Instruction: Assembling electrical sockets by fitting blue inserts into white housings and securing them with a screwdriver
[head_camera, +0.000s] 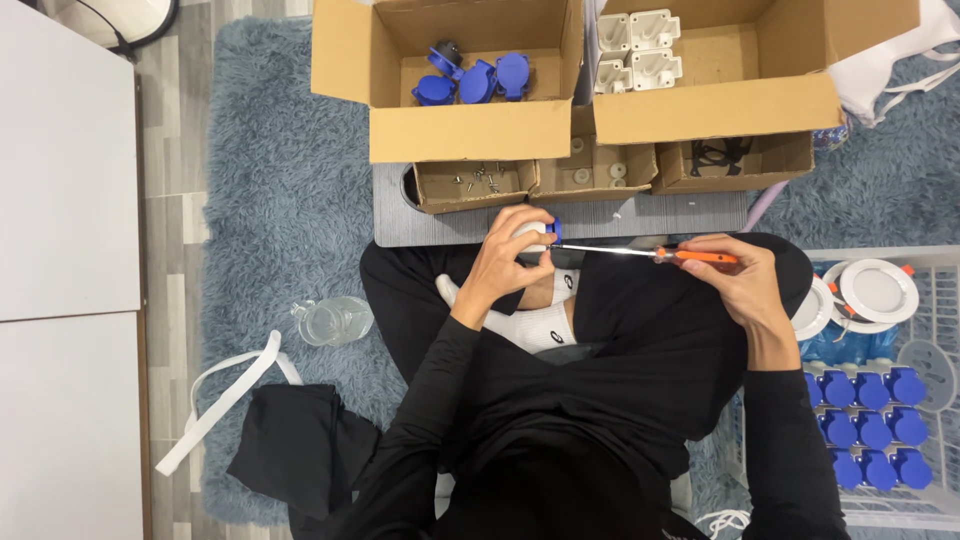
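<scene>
My left hand (507, 255) grips a small white and blue socket part (540, 234) above my crossed legs. My right hand (735, 275) holds an orange-handled screwdriver (690, 256) level, its metal shaft pointing left with the tip at the part. Both hands hover just in front of a grey board (660, 215).
Open cardboard boxes stand ahead: one with blue covers (475, 78), one with white housings (638, 48), and small trays with screws (480, 180) and rings. A white basket (930, 400) at my right holds several blue assembled parts and round white lamps. A clear bottle (335, 320) lies at left on the grey rug.
</scene>
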